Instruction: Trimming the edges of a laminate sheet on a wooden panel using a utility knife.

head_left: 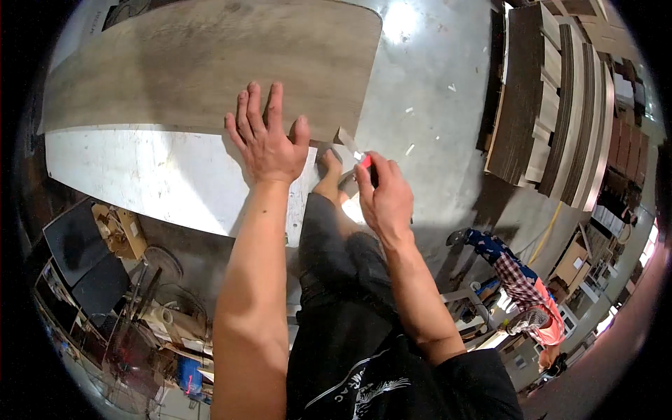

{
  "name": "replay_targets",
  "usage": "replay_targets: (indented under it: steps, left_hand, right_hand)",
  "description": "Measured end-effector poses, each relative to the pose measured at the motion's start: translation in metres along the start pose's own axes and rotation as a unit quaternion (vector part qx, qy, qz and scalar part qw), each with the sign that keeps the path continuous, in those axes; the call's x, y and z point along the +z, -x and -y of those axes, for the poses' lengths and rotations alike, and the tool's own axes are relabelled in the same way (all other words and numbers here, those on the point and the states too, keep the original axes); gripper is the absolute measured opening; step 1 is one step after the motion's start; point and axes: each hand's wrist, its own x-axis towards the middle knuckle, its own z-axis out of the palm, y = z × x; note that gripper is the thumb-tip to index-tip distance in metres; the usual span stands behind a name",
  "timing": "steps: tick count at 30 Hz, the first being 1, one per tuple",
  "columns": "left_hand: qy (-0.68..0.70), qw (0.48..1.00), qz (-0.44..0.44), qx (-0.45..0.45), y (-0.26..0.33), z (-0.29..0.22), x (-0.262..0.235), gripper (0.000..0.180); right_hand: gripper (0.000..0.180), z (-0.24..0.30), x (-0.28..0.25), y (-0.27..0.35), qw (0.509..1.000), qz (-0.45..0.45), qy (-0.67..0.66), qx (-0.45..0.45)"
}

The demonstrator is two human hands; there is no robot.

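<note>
My left hand [269, 143] lies flat with its fingers spread, its fingertips on a brown wood-grain panel [210, 56] and its palm over the near edge. Under that edge a white board [140, 157] shows, bright with light. Just off the panel's near right corner, my right hand [386, 196] is closed around a red utility knife [365, 161], most of its handle hidden in my fingers. The pale tip points toward the corner, where a small strip of edging [343, 134] sticks out from the panel.
Tall stacks of panels [553, 105] stand on the right. Small white scraps [410, 148] lie on the grey floor [434, 84]. Another person [521, 280] is at the lower right. A standing fan [129, 367] and a black chair [87, 259] are at the lower left.
</note>
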Motion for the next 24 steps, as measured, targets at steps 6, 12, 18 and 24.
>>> replay_targets:
  steps: [6, 12, 18, 24]
  left_hand:
    - [-0.002, 1.0, -0.011, 0.009, -0.002, 0.002, -0.002, 0.071]
    - [-0.001, 1.0, -0.003, 0.008, 0.0, 0.0, 0.0, 0.069]
    - [-0.011, 1.0, 0.001, 0.009, 0.001, 0.004, 0.001, 0.069]
    - [-0.006, 1.0, -0.009, 0.023, -0.002, 0.001, -0.003, 0.069]
  right_hand:
    - [0.029, 0.002, -0.003, 0.002, 0.999, 0.029, -0.007, -0.03]
    - [0.029, 0.0, -0.005, -0.004, 1.0, 0.018, -0.008, 0.003]
    - [0.028, -0.004, -0.007, -0.016, 0.999, 0.018, 0.011, -0.028]
    - [0.028, 0.001, -0.011, -0.068, 0.998, -0.017, 0.035, -0.041]
